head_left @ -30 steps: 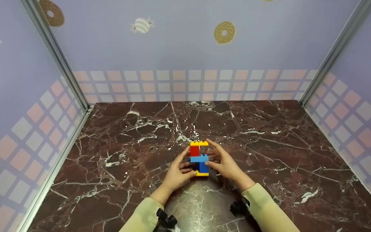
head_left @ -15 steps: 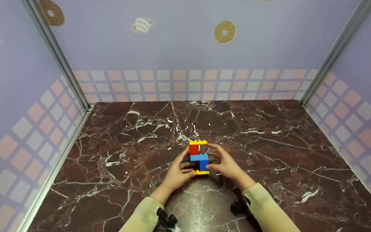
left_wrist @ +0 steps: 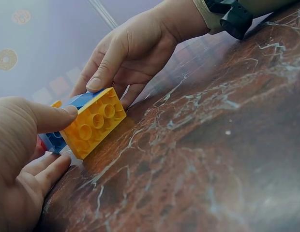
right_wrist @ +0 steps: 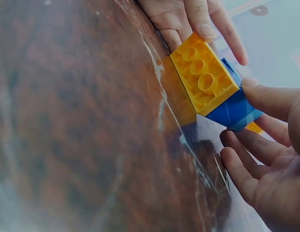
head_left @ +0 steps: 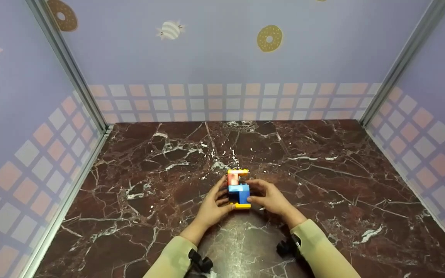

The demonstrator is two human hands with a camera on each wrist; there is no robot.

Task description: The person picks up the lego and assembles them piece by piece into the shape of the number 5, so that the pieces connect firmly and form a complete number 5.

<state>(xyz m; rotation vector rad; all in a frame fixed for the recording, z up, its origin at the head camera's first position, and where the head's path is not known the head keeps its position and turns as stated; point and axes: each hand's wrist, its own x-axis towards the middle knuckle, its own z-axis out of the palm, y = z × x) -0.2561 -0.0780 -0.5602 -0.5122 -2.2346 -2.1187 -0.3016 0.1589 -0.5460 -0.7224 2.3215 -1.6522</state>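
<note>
A stack of toy building bricks lies on the dark marbled tabletop between both hands in the head view. From near to far it has a yellow brick (head_left: pixel 242 206), a dark blue brick (head_left: pixel 244 197), a light blue brick (head_left: pixel 238 188), a red brick (head_left: pixel 233 178) and another yellow brick (head_left: pixel 238 172). My left hand (head_left: pixel 210 208) grips the left side, its thumb at the near yellow brick and a finger reaching along the red one. My right hand (head_left: pixel 270 199) holds the right side, thumb on the dark blue brick. Both wrist views show the near yellow brick's hollow underside (left_wrist: pixel 97 121).
The marbled table (head_left: pixel 137 185) reaches to a patterned back wall (head_left: pixel 222 58) and side walls with metal corner posts. Each forearm wears a black wrist camera (head_left: pixel 201 262). White specks and veins mark the tabletop beyond the bricks.
My right index finger has drawn back from the far yellow brick toward the light blue one. The stack has shifted very slightly. A bright glare now lies over the red brick.
</note>
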